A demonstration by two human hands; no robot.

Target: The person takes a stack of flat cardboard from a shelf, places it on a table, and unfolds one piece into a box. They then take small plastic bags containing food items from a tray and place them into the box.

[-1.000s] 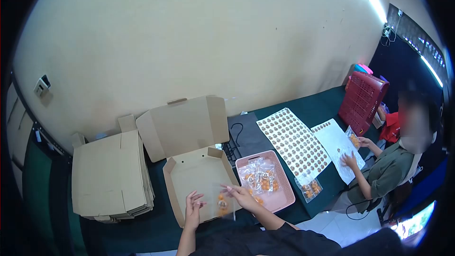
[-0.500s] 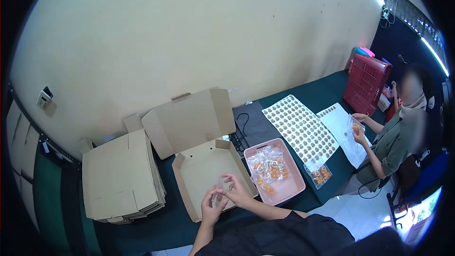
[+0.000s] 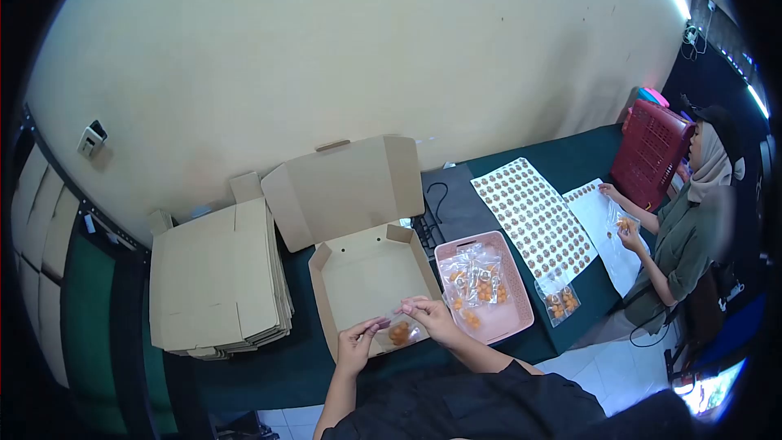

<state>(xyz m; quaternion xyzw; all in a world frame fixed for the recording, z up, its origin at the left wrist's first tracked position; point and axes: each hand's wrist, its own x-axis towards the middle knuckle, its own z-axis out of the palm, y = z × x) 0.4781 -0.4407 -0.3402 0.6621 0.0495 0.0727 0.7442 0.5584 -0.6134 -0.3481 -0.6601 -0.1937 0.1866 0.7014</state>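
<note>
A clear plastic bag of orange-brown round pieces (image 3: 400,333) hangs between my two hands, over the front part of an open cardboard box (image 3: 358,277). My left hand (image 3: 356,344) pinches the bag's upper left edge. At the upper right edge, my right hand (image 3: 432,319) has its fingers closed on the same bag. To the right of the box stands a pink basket (image 3: 509,326) with several similar bags (image 3: 476,277) lying in it.
Flattened cardboard boxes (image 3: 204,277) are stacked at left. Sticker sheets (image 3: 533,220) and another filled bag (image 3: 559,303) lie right of the basket. A co-worker (image 3: 680,220) holds a bag at the far right, near a dark red crate (image 3: 652,151). A wall (image 3: 342,49) stands behind the table.
My hands have moved apart, and the bag now hangs in plain sight between them. The co-worker's one hand has moved from the bag to the sticker sheet. The camera view has shifted.
</note>
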